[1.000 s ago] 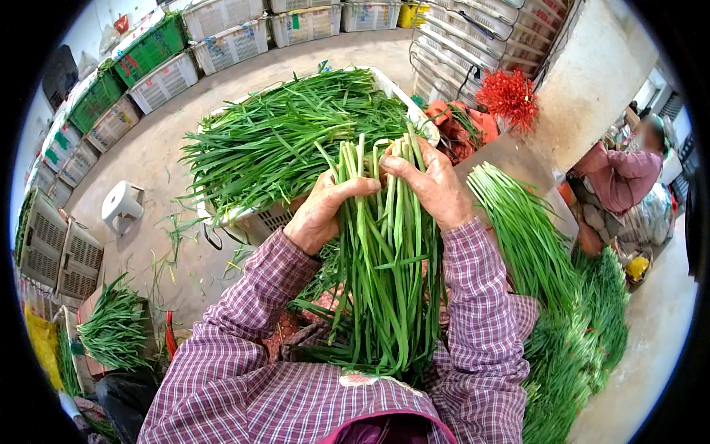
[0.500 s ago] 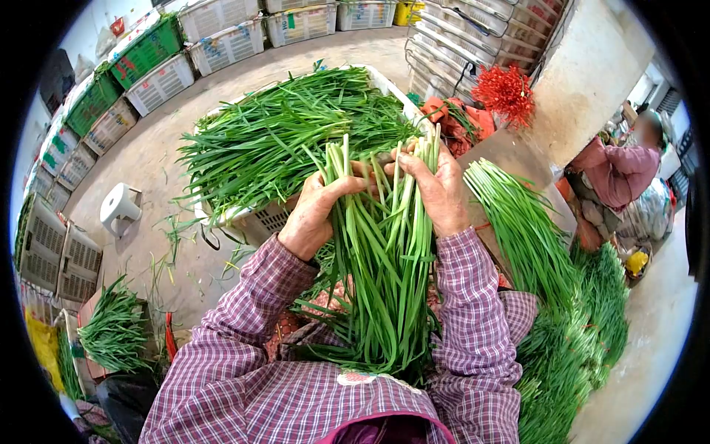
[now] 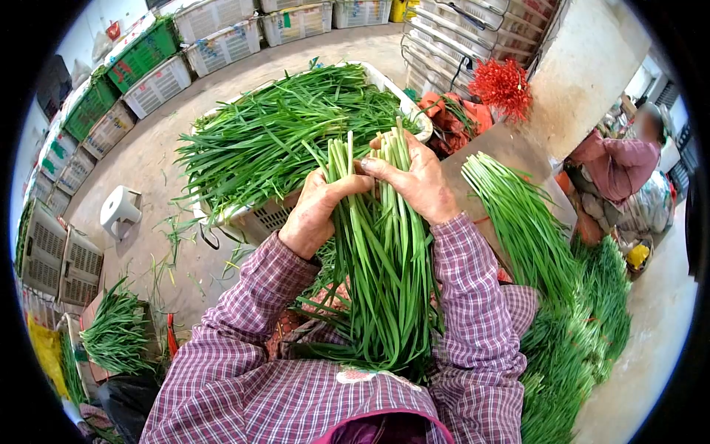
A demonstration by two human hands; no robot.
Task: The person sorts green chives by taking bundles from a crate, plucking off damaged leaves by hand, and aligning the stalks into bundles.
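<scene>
Garlic chives [image 3: 381,274] hang from both hands, pale stem ends up and green leaves down over my lap. My left hand [image 3: 318,211] is closed round one part of the bunch. Round the other part my right hand [image 3: 420,181] is closed, its thumb reaching across to the left hand's thumb. Some fingers are hidden behind the stems. Just beyond my hands, a white crate [image 3: 255,222] is heaped with loose chives [image 3: 288,122]. To the right of my right hand, a sorted bundle of chives [image 3: 510,207] lies on a brown board [image 3: 481,148].
More chives [image 3: 569,355] are piled at lower right. Red ties [image 3: 501,89] hang beside stacked crates [image 3: 458,44]. A white stool [image 3: 120,211] stands on the floor at left, near another chive bundle [image 3: 116,329]. A person [image 3: 621,163] sits at far right.
My right hand has moved left with its stems, closing the gap between the two parts of the bunch. The thumbs are now close together.
</scene>
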